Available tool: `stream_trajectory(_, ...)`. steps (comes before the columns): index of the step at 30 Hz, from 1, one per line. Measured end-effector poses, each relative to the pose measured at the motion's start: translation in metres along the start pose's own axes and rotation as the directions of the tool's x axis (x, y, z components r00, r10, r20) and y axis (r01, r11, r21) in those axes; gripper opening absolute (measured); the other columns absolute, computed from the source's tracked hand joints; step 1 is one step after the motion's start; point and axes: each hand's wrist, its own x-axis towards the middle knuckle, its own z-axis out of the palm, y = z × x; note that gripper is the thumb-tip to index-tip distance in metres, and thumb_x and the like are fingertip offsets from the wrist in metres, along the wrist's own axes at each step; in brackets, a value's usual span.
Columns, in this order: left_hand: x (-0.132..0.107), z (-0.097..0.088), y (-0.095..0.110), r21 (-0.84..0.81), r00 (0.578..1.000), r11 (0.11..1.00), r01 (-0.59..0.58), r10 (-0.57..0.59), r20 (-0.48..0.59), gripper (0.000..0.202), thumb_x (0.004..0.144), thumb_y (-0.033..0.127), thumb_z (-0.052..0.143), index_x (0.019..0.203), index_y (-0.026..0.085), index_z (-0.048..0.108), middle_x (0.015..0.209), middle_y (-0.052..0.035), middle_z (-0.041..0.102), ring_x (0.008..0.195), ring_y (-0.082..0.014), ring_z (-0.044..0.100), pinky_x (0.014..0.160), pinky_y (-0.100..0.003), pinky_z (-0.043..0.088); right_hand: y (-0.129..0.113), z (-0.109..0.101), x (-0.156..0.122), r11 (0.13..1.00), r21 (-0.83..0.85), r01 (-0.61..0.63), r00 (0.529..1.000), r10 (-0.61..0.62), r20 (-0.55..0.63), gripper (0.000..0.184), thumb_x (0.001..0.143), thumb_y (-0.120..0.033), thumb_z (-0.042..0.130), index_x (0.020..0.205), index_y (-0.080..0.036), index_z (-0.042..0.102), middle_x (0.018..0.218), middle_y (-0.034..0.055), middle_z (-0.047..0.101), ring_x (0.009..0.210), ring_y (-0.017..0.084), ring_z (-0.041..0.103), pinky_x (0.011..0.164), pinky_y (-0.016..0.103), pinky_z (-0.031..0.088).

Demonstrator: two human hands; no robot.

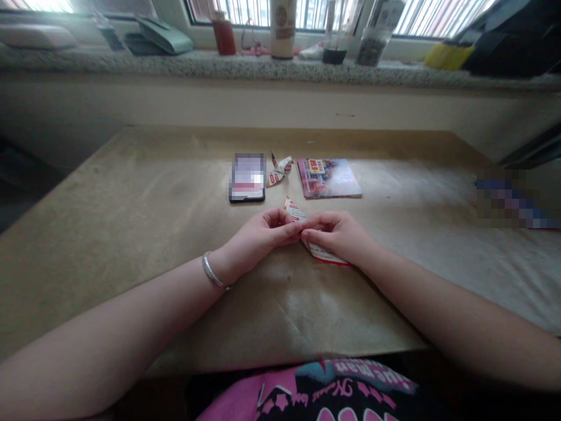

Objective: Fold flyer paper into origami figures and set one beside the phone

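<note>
In the head view, my two hands are together above the table [153,210], just in front of me, and between them is a folded paper [328,254], white with red print and a red edge. My left hand [272,228] pinches this paper from the left side, with the thumb and the bent fingers closed on it. My right hand [337,231] pinches it from the right side, and the fingertips of both hands meet near the middle of the paper. One pointed end of the paper comes out on the far side of my fingers, and a wider part lies on the near side, partly covered by my right hand. On my left wrist I wear a silver bangle [212,270]. Beyond my hands, to the far left, a phone [248,175] lies on the table, and its screen is blurred. Just beside it, on its right, is a folded paper figure [280,171] with pointed parts. More to the right lies a glossy booklet [331,178] with a yellow label. Near the right edge of the table there is a blurred blue object [517,202], which I cannot recognise. At the far side, on the stone window sill [245,65], stand a red jar [224,36] and a pale bottle [283,30].
</note>
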Motion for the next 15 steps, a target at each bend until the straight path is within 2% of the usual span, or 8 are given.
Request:
stream_trajectory(6,0.0027,-0.0020,-0.0022,-0.017,0.999,1.000,-0.001,0.002,0.043,0.035,0.069,0.034,0.081,0.077,0.013,0.054,0.077,0.0020,0.063,0.073,-0.0070,0.061,0.074,-0.020,0.049,-0.0002,-0.0026,0.0021,0.998,0.056,-0.021,0.999,0.019,0.028,0.023,0.067,-0.037,0.073,0.079,-0.017,0.076,0.073,0.0035,0.074,0.064,0.015,0.064,0.060,0.026,0.050)
stream_trajectory(11,0.0017,-0.0001,-0.0012,-0.037,1.000,0.999,0.009,-0.008,0.018,0.034,0.069,0.031,0.080,0.079,0.014,0.053,0.078,0.0031,0.061,0.074,-0.0071,0.062,0.075,-0.021,0.051,0.0000,-0.0025,0.0031,0.992,0.092,-0.082,0.996,0.078,0.050,0.022,0.066,-0.038,0.073,0.071,-0.016,0.073,0.066,0.0021,0.071,0.057,0.012,0.061,0.055,0.024,0.047)
stream_trajectory(15,0.0013,0.0014,-0.0012,-0.006,0.999,1.000,-0.030,0.030,0.011,0.031,0.070,0.026,0.078,0.084,0.014,0.053,0.082,0.0029,0.060,0.075,-0.0073,0.062,0.074,-0.021,0.051,-0.0031,-0.0006,0.0040,0.982,0.145,-0.121,0.992,0.115,0.051,0.020,0.067,-0.036,0.072,0.070,-0.016,0.072,0.064,0.0013,0.070,0.056,0.011,0.059,0.054,0.022,0.046)
